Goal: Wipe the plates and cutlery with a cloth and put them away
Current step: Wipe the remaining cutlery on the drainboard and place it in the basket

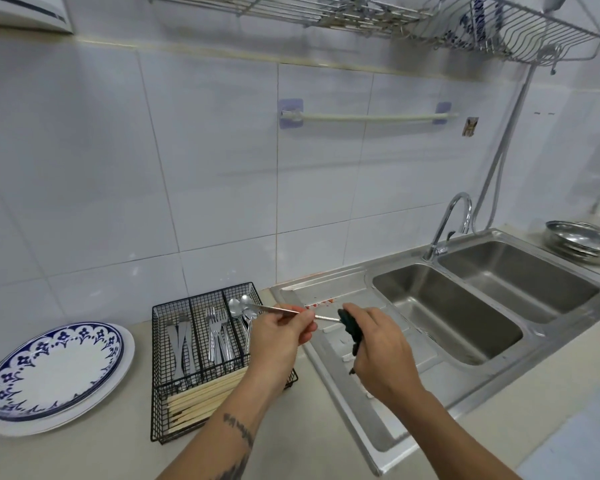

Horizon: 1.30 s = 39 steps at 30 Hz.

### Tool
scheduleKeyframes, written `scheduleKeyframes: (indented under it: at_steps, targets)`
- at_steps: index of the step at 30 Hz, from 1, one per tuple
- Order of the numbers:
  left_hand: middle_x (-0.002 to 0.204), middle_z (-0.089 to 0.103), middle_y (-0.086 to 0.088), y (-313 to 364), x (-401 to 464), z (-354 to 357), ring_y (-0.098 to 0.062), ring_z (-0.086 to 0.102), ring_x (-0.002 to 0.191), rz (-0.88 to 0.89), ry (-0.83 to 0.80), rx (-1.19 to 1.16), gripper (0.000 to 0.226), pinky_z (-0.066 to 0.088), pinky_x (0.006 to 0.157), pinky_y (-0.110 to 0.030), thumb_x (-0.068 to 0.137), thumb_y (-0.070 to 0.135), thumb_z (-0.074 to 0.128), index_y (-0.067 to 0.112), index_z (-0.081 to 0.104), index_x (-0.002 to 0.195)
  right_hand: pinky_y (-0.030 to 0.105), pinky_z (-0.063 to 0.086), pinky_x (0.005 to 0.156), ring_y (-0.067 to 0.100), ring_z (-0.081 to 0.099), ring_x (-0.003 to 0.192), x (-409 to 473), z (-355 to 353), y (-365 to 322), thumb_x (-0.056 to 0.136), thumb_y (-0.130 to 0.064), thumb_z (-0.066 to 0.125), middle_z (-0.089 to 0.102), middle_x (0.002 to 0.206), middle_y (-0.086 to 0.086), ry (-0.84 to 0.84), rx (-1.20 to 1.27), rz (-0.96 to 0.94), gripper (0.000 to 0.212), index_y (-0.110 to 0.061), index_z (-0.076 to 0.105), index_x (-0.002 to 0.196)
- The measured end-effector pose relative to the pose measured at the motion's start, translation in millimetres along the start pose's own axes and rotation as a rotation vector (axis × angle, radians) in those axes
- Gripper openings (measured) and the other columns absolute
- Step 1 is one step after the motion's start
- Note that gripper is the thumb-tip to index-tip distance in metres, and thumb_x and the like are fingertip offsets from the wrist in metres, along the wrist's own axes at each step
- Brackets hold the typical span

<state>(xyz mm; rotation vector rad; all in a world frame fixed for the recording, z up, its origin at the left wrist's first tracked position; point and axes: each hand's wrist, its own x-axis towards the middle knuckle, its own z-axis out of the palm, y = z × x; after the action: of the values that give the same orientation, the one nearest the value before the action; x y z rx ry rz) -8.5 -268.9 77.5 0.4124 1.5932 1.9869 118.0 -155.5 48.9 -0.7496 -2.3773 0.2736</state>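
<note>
My left hand (pixel 280 332) pinches a steel spoon (pixel 253 305) by the middle of its handle, bowl pointing left over the black wire cutlery basket (pixel 160 382). My right hand (pixel 378 351) grips a dark green cloth (pixel 351 329), which is wrapped around the tail end of the spoon handle. The basket holds knives (pixel 181 344), forks (pixel 217 332), more spoons and pale chopsticks (pixel 201 396) in separate compartments. A stack of plates (pixel 54 372), the top one white with a blue floral rim, lies on the counter at the left.
A steel double sink (pixel 492 306) with drainboard (pixel 378 410) and tap (pixel 447 223) lies to the right. Steel bowls (pixel 582 242) are stacked beyond it. A wire dish rack (pixel 520 26) hangs on the tiled wall above, holding blue-patterned dishes. A towel bar (pixel 368 116) is fixed to the wall.
</note>
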Motion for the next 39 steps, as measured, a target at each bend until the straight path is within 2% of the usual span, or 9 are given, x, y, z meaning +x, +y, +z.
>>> scheduleKeyframes:
  at_steps: [4,8,11,16,20,24,28,33,39]
  targets:
    - [0.071,0.073,-0.008,-2,3,3,-0.015,0.07,0.068,-0.069,0.074,-0.078,0.009,0.053,0.063,-0.023,0.089,0.01,0.071,0.004,0.071,0.083,0.038,0.045,0.093,0.027,0.056,0.108,-3,6,-17,0.07,0.007,0.053,0.06,0.122,0.006,0.158,-0.057,-0.092,0.067,-0.014,0.056,0.134]
    - [0.072,0.073,-0.007,-9,8,1,-0.016,0.071,0.066,-0.19,0.127,-0.175,0.016,0.051,0.064,-0.026,0.093,0.018,0.068,0.003,0.07,0.087,0.057,0.027,0.114,0.03,0.04,0.138,-15,19,-23,0.064,-0.002,0.066,0.046,0.147,0.006,0.044,-0.217,-0.209,0.085,-0.018,0.043,0.144]
    - [0.069,0.073,-0.007,-12,15,-17,-0.017,0.071,0.065,-0.222,0.187,-0.209,0.017,0.05,0.061,-0.026,0.095,0.018,0.066,0.002,0.069,0.091,0.064,0.028,0.111,0.033,0.04,0.138,-18,18,-10,0.054,-0.001,0.076,0.045,0.148,0.005,-0.038,-0.282,-0.102,0.1,-0.021,0.041,0.146]
    - [0.065,0.072,-0.007,-11,15,-17,-0.017,0.07,0.06,-0.245,0.154,-0.188,0.011,0.05,0.062,-0.027,0.095,0.014,0.065,0.004,0.067,0.091,0.06,0.023,0.113,0.029,0.034,0.142,-22,26,-34,0.064,0.0,0.062,0.04,0.152,0.003,-0.056,-0.213,-0.208,0.089,-0.022,0.037,0.147]
    - [0.072,0.071,-0.011,-10,21,-28,-0.018,0.069,0.062,-0.246,0.185,-0.193,0.014,0.048,0.058,-0.025,0.095,0.014,0.065,0.001,0.067,0.097,0.057,0.029,0.112,0.025,0.046,0.13,-21,24,-25,0.057,-0.019,0.085,0.046,0.142,0.001,-0.143,-0.22,-0.162,0.101,-0.024,0.037,0.146]
    - [0.074,0.072,-0.01,-6,28,-39,-0.018,0.069,0.065,-0.232,0.236,-0.238,0.016,0.049,0.058,-0.025,0.095,0.015,0.065,0.001,0.069,0.1,0.048,0.038,0.106,0.025,0.051,0.12,-4,23,-43,0.061,-0.001,0.063,0.05,0.137,0.002,-0.155,-0.184,-0.218,0.087,-0.024,0.043,0.142]
    - [0.077,0.074,-0.008,3,36,-48,-0.018,0.069,0.069,-0.196,0.276,-0.261,0.015,0.053,0.065,-0.028,0.096,0.018,0.065,0.004,0.071,0.095,0.038,0.043,0.1,0.023,0.049,0.115,17,34,-66,0.061,-0.002,0.064,0.05,0.135,0.001,-0.174,-0.155,-0.293,0.088,-0.023,0.042,0.144]
    - [0.083,0.069,-0.009,-2,59,-115,-0.021,0.07,0.076,-0.123,0.507,-0.11,0.019,0.06,0.069,-0.033,0.1,0.021,0.058,0.005,0.067,0.094,0.032,0.055,0.077,0.021,0.058,0.1,17,47,-53,0.051,0.004,0.076,0.055,0.129,-0.003,-0.285,-0.125,-0.223,0.096,-0.025,0.049,0.138]
    - [0.074,0.058,-0.009,-28,93,-181,-0.018,0.05,0.057,-0.308,0.44,0.295,0.034,0.043,0.051,-0.03,0.101,0.033,0.053,0.004,0.065,0.089,0.037,0.057,0.071,0.024,0.058,0.095,18,78,-60,0.056,0.011,0.068,0.058,0.126,-0.001,-0.343,-0.047,-0.178,0.091,-0.022,0.05,0.139]
